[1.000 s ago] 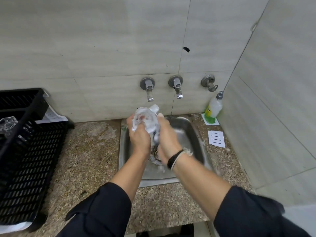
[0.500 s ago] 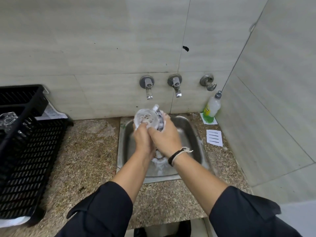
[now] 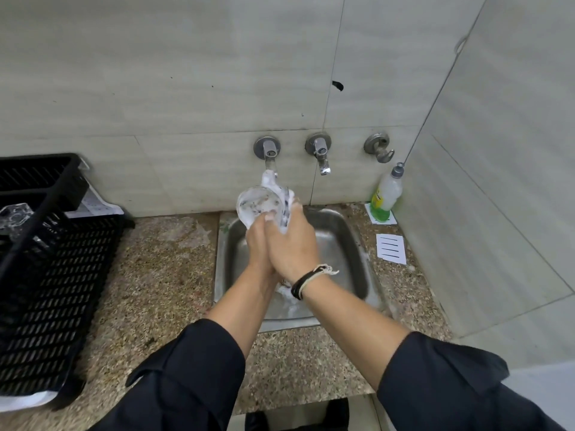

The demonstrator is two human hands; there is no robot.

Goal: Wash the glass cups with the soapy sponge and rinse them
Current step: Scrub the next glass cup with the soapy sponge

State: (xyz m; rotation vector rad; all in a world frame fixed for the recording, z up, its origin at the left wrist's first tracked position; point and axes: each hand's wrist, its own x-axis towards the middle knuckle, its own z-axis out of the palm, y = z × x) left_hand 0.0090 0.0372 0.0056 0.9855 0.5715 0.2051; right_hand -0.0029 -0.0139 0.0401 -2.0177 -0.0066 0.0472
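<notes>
A speckled brown granite counter (image 3: 161, 275) runs along a corner of pale grey wall tiles (image 3: 186, 73) with faint horizontal streaks and thin dark joints. Set into the stone is a small rectangular steel sink (image 3: 342, 244), its basin dull and wet, with white foam near the drain. Three round metal fittings stand in a row on the back wall: a left tap (image 3: 268, 150), a middle tap (image 3: 320, 154) and a hook-shaped fitting (image 3: 380, 147) to the right. In the corner stands a clear plastic soap bottle (image 3: 387, 194) with a grey cap and green liquid at its bottom, resting on a white card; a second white card with dark stripes (image 3: 390, 248) lies flat on the counter just in front of it. At the left edge sits a black plastic crate (image 3: 53, 275) of slotted mesh, and a clear faceted glass (image 3: 14, 214) shows within its upper compartment. Above the sink, just below the left tap's spout, a glass cup (image 3: 255, 202) is held tilted with its round mouth toward the camera, coated in suds. The left hand (image 3: 256, 241) grips the cup from below, fingers curled round it. The right hand (image 3: 292, 244), pressed against the left, clutches a soapy white sponge (image 3: 284, 206) against the cup's side. A black and cream band circles the right wrist; dark sleeves cover both forearms.
</notes>
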